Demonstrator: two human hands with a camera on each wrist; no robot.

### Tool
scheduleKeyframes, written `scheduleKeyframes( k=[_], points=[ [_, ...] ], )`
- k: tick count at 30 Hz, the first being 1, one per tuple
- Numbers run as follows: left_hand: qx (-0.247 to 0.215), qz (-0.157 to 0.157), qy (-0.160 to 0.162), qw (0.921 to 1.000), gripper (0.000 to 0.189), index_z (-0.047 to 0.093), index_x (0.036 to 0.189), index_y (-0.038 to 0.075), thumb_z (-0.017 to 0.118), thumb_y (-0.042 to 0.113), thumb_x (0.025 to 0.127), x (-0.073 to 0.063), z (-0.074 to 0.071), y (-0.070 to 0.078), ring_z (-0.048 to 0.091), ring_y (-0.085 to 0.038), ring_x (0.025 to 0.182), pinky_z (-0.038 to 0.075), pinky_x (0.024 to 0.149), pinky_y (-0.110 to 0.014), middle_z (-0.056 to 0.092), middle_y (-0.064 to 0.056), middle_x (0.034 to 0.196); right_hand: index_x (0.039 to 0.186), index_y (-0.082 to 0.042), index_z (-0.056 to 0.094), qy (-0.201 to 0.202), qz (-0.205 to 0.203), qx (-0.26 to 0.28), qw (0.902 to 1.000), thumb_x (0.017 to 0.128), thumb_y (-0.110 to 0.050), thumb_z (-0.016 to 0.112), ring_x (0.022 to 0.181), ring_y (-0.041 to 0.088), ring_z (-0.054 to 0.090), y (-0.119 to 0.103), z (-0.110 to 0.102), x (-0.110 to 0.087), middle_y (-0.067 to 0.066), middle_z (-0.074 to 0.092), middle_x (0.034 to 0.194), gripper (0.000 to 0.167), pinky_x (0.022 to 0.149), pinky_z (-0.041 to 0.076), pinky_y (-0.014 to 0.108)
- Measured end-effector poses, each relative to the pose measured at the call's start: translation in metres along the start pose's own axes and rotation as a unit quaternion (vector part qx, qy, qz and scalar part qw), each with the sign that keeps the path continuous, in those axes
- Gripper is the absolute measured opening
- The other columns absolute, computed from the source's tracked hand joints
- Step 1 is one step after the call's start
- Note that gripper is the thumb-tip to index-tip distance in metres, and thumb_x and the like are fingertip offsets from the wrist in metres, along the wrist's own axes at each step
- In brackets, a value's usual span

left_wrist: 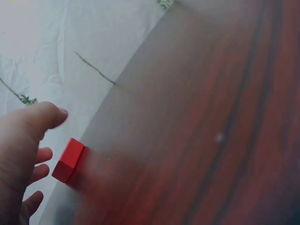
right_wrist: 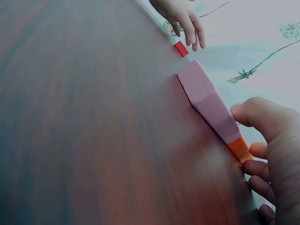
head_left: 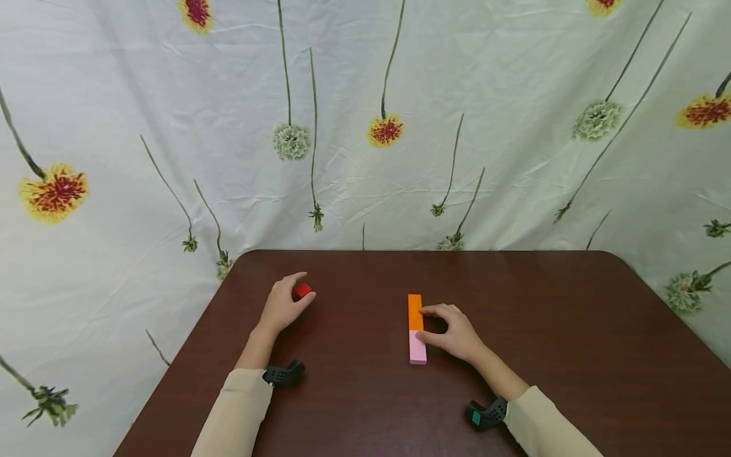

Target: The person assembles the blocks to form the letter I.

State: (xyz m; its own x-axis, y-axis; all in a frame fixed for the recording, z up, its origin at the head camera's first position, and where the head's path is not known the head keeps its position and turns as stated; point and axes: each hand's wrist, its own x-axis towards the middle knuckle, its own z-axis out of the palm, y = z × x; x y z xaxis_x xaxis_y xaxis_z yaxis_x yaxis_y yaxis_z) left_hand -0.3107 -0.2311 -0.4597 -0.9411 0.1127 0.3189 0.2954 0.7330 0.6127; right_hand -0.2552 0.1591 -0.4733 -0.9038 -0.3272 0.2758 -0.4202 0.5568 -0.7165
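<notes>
In the head view a small red block [head_left: 303, 290] sits on the left part of the table. My left hand [head_left: 281, 306] is around it with thumb and fingers spread apart; the left wrist view shows a gap between the thumb and the red block [left_wrist: 69, 160]. Right of the middle, an orange block [head_left: 415, 311] and a pink block [head_left: 417, 350] lie end to end in one line, the orange one farther away. My right hand [head_left: 457, 333] touches them from the right side, its thumb at the pink block [right_wrist: 206, 96] and its fingertips at the orange block [right_wrist: 239, 149].
The dark brown table [head_left: 354, 406] has rounded far corners. Behind it and along its left side hangs a white cloth [head_left: 354, 76] printed with flowers. Each wrist wears a dark band, the left band [head_left: 283, 373] and the right band [head_left: 486, 414].
</notes>
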Motion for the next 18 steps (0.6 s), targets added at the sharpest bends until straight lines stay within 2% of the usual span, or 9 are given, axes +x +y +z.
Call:
scheduleKeyframes(
  k=[5,11,18],
  points=[
    [0.002,-0.008,0.004,1.0,0.057,0.048,0.14,0.0,0.068,0.023,0.092,-0.003,0.0,-0.005,0.039,-0.043,0.127,0.037,0.101,-0.059,0.049,-0.024,0.139,0.123,-0.01,0.067,0.001,-0.005,-0.001,1.0,0.081,-0.034,0.079,0.113,0.029,0.05,0.001,0.0,0.0,0.005,0.063,0.122,0.05,0.096,0.04,0.052],
    [0.027,-0.015,0.014,0.9994,0.056,0.05,0.138,-0.001,0.068,0.022,0.09,-0.005,0.001,-0.009,0.042,-0.043,0.124,0.036,0.102,-0.059,0.052,-0.024,0.135,0.123,-0.01,0.067,0.003,-0.006,-0.002,1.0,0.081,-0.034,0.079,0.113,0.028,0.051,0.002,0.001,0.001,0.005,0.063,0.122,0.05,0.096,0.04,0.052],
    [0.048,-0.011,0.019,0.9986,0.054,0.052,0.136,-0.002,0.069,0.022,0.09,-0.006,0.003,-0.014,0.045,-0.044,0.122,0.036,0.101,-0.058,0.055,-0.024,0.131,0.122,-0.01,0.067,0.005,-0.006,-0.007,1.0,0.081,-0.035,0.079,0.112,0.027,0.051,0.002,0.001,0.001,0.005,0.064,0.121,0.05,0.096,0.04,0.052]
  ],
)
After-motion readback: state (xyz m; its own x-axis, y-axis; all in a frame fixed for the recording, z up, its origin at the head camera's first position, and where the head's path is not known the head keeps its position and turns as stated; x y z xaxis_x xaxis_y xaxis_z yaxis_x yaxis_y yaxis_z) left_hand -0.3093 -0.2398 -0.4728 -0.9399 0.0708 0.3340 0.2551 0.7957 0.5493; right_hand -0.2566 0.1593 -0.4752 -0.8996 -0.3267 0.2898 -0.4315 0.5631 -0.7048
